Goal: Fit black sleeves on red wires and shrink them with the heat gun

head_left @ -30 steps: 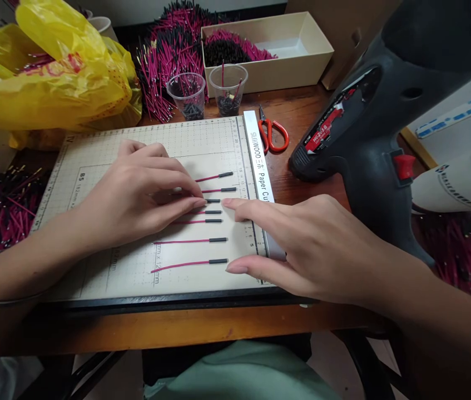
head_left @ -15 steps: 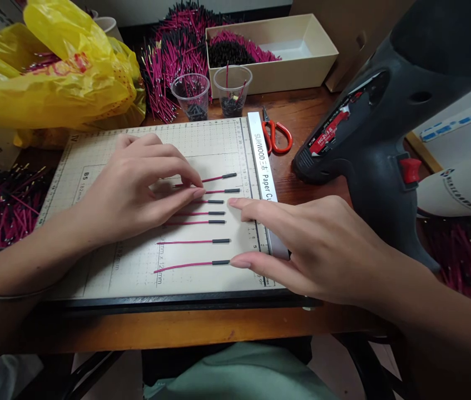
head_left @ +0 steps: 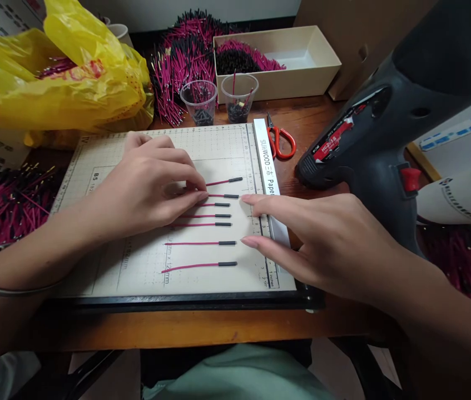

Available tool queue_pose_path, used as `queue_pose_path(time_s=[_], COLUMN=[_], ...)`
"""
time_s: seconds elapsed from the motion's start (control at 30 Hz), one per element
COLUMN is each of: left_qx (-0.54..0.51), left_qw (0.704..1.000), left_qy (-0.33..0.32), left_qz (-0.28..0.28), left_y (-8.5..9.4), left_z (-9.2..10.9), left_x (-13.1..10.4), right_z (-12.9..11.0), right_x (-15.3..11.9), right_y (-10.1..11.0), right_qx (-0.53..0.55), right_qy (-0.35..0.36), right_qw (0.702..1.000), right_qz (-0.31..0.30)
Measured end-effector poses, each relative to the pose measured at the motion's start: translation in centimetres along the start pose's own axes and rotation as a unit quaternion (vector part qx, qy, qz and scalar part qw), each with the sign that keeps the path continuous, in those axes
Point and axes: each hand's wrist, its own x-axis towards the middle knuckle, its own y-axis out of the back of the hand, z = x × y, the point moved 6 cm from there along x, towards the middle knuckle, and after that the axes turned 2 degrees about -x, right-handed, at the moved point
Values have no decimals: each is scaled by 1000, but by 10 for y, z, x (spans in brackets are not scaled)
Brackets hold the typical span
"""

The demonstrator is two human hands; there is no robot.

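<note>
Several magenta wires with black sleeves on their right ends lie in a column on the cream paper cutter board point(head_left: 202, 150). My left hand point(head_left: 152, 186) rests over their left parts, thumb and forefinger pinched on the second wire from the top point(head_left: 217, 195). Beside that wire's sleeved tip is the forefinger of my right hand point(head_left: 314, 239); I cannot tell whether it touches. The right thumb is spread away from the forefinger, with nothing between them. Toward the front edge, the lowest wire point(head_left: 202, 266) lies apart from both hands.
A heat gun point(head_left: 368, 161) stands at the right, near red-handled scissors point(head_left: 283, 144). Behind the board are two plastic cups point(head_left: 199, 103) and a cream box point(head_left: 289, 83) of wires. A yellow bag point(head_left: 93, 103) and wire piles point(head_left: 10, 205) crowd the left.
My right hand has moved up and right: its thumb has left the lowest wire's tip, and its forefinger is now by the second wire's tip. The view has shifted slightly.
</note>
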Motion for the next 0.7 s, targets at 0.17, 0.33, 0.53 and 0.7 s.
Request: queue_pose_path(time_s=[0.17,0.33,0.53,0.7], left_qx=[-1,-16,-41,-44], left_qw=[1000,1000,999,999], left_qy=[2,5,5,12], left_qz=[10,18,8,5], left_y=[3,1,-2,-3], left_z=[-5,-2,-2,-3], left_x=[-3,0,5,7], right_z=[-6,-10,-10,-20], right_x=[8,6,-2,-6], right_y=[10,18,17,15], right_qx=[-48,-87,-103,-120], right_qy=[23,78,119,172], right_qw=[994,986,983,972], right_qz=[-94,-118,-98,-106])
